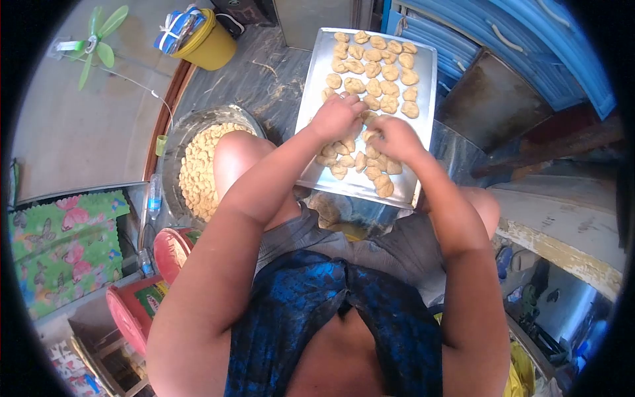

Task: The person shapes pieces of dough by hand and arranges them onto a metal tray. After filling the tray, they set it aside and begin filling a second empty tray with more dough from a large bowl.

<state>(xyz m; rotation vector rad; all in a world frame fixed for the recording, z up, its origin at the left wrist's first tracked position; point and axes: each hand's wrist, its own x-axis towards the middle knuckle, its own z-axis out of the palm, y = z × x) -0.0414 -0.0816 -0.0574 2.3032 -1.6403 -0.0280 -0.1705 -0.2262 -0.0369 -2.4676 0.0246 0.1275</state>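
Observation:
A metal baking tray (311,99) slopes across my lap, bearing many lumps of tan dough. In its far part, the dough lumps (390,73) lie in loose rows. Closer to me, more dough lumps (378,172) are heaped together and touch one another. My left hand (338,116) is over the tray's left middle, fingers bent down among the lumps; what they hold, if anything, is hidden. Beside it, my right hand (397,137) reaches in from the right, thumb and fingers closed around a dough lump at the edge of the heap.
Left of my knee stands a large round basin (173,155) filled with small dough pieces (197,165). A yellow bucket (215,46) with packets on top is at the back left. Red containers (126,308) stand at lower left. Blue drawers (522,46) and a brown board (496,96) flank the tray's right.

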